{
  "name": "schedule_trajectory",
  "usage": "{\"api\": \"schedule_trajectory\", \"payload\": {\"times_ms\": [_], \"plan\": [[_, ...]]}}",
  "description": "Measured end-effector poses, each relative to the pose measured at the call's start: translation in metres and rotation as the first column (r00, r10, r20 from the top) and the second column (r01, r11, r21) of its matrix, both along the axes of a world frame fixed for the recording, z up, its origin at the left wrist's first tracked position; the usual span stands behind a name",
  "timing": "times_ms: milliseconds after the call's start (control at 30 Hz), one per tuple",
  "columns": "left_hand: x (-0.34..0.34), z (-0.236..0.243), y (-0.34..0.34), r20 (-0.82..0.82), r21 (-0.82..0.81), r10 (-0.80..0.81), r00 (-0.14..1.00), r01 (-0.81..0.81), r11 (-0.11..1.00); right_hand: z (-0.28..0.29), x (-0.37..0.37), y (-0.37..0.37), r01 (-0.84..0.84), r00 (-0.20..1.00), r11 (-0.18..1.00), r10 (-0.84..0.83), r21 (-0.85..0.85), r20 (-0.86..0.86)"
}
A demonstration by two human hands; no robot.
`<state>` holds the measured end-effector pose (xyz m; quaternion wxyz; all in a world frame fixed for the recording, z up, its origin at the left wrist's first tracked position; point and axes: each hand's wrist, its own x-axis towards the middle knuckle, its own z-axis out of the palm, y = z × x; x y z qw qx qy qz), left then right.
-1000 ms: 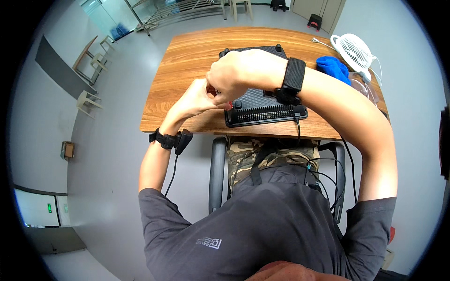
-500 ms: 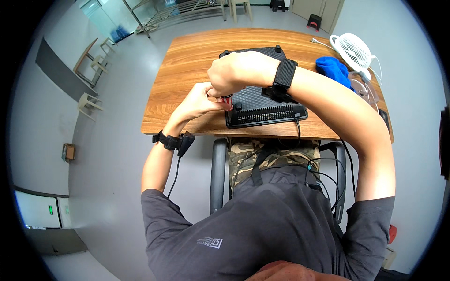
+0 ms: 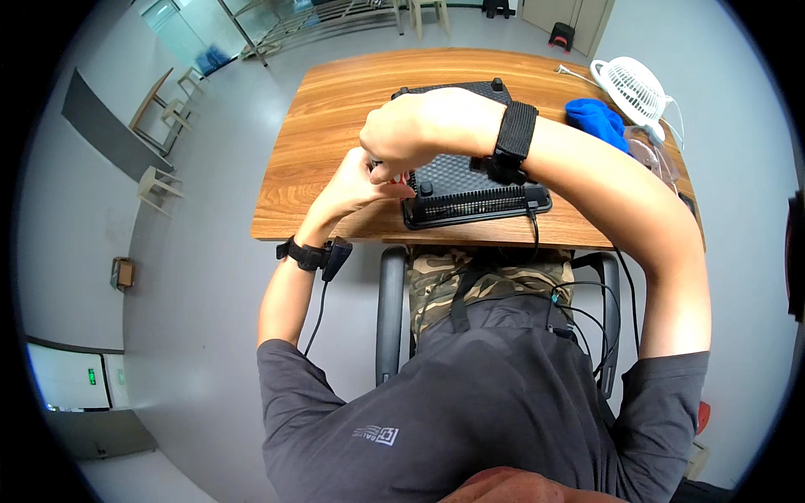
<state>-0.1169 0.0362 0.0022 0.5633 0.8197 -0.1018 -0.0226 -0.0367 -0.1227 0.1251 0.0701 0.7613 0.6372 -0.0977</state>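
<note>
My left hand is closed around a small red-and-white object, mostly hidden by fingers, at the left side of a black textured pad. My right hand is over the left one, fingers curled down onto the same spot; what they grip is hidden. The pad has raised rubber feet and a ridged vent along its near edge, with a black cable plugged in at that edge's right end. Both wrists wear black straps with small devices, and a cable hangs from the left one.
A wooden table carries a white fan, a blue cloth and a clear plastic item at the right. My legs and a chair armrest are below its front edge. Stools and a metal rack stand beyond.
Both hands stay together at the pad's left side, with small shifts of fingers and wrists. The red-and-white object showed more half a second ago and is now more covered.
</note>
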Motion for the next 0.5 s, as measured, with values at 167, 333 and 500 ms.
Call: {"api": "schedule_trajectory", "payload": {"times_ms": [167, 333, 500], "plan": [[-0.003, 0.005, -0.016, -0.004, -0.115, 0.042, 0.999, -0.042, 0.992, 0.002, 0.006, -0.006, 0.052, 0.999, 0.998, -0.052, 0.017, 0.011], [-0.005, 0.003, -0.012, -0.031, -0.125, 0.026, 0.999, -0.030, 0.992, 0.008, -0.006, -0.018, 0.048, 0.998, 0.999, -0.048, 0.003, 0.042], [-0.007, -0.006, 0.001, -0.017, -0.155, 0.013, 1.000, -0.016, 0.988, 0.000, 0.003, -0.019, -0.157, 0.987, 0.982, 0.153, 0.105, 0.044]]}}
